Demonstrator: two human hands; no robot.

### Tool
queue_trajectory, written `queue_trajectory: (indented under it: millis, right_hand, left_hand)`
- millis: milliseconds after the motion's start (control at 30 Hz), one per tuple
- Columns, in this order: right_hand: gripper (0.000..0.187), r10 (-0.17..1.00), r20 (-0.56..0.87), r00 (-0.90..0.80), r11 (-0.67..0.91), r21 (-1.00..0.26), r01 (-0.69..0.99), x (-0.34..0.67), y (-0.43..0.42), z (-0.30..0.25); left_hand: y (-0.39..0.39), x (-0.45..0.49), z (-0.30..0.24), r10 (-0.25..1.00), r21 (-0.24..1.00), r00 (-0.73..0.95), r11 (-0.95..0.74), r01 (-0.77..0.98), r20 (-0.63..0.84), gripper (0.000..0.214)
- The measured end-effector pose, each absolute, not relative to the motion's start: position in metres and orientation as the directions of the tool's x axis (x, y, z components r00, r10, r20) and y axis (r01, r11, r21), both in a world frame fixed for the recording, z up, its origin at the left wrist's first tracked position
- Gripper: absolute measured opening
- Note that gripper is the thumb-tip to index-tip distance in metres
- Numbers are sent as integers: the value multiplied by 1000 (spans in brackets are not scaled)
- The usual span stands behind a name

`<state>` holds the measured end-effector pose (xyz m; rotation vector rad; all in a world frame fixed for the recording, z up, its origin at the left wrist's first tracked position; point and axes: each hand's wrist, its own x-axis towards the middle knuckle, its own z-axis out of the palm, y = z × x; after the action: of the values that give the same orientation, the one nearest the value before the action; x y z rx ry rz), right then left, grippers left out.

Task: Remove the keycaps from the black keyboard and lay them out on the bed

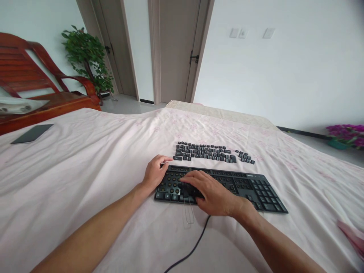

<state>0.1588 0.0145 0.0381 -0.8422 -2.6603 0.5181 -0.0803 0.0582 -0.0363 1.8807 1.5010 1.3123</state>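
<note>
A black keyboard point(264, 195) lies on the pink sheet, with many keycaps off its left and middle part, so round key mounts show there. My right hand point(210, 189) is closed over that part, on what looks like a wire keycap puller point(189, 214). Its thin wire loops stick out toward me and at the fingertips; the palm hides much of its body. At the keyboard's upper left corner, my left hand point(156, 172) has thumb and fingers bent together. Something small and dark with a pale edge shows between them, too small to name.
Loose black keycaps point(209, 151) lie in rows just beyond the keyboard, with a smaller group to the right. A black cable point(196, 246) runs toward me. A dark flat rectangular object point(32, 134) rests at the sheet's left edge. A wooden bench point(71, 100) stands behind it.
</note>
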Motion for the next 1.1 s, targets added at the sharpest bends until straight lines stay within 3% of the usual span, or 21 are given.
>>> queue_trajectory:
  millis: [100, 233, 333, 433, 600, 733, 1100]
  right_hand:
    - [74, 586, 107, -803, 776, -361, 518, 159, 2, 37]
    - [56, 640, 162, -751, 752, -331, 570, 153, -4, 26]
    - [33, 657, 270, -704, 741, -406, 535, 150, -2, 20]
    - [24, 694, 400, -599, 707, -537, 460, 153, 3, 22]
    - [26, 855, 350, -384, 507, -722, 470, 160, 8, 27]
    - [32, 872, 305, -383, 444, -822, 357, 158, 6, 26]
    - [31, 834, 269, -483, 462, -818, 343, 147, 7, 18]
  left_hand:
    - [58, -80, -37, 910, 774, -17, -343, 533, 415, 23]
    - [58, -80, -36, 905, 766, -15, -350, 539, 425, 23]
    - [58, -80, -36, 905, 759, -9, -351, 548, 425, 23]
    - [56, -80, -35, 895, 719, 2, -358, 596, 445, 23]
    - [50, -78, -27, 842, 547, 100, -431, 718, 531, 24]
    - [46, -77, -19, 818, 494, 210, -505, 708, 535, 20]
    - [38, -72, -11, 758, 533, 441, -652, 539, 481, 13]
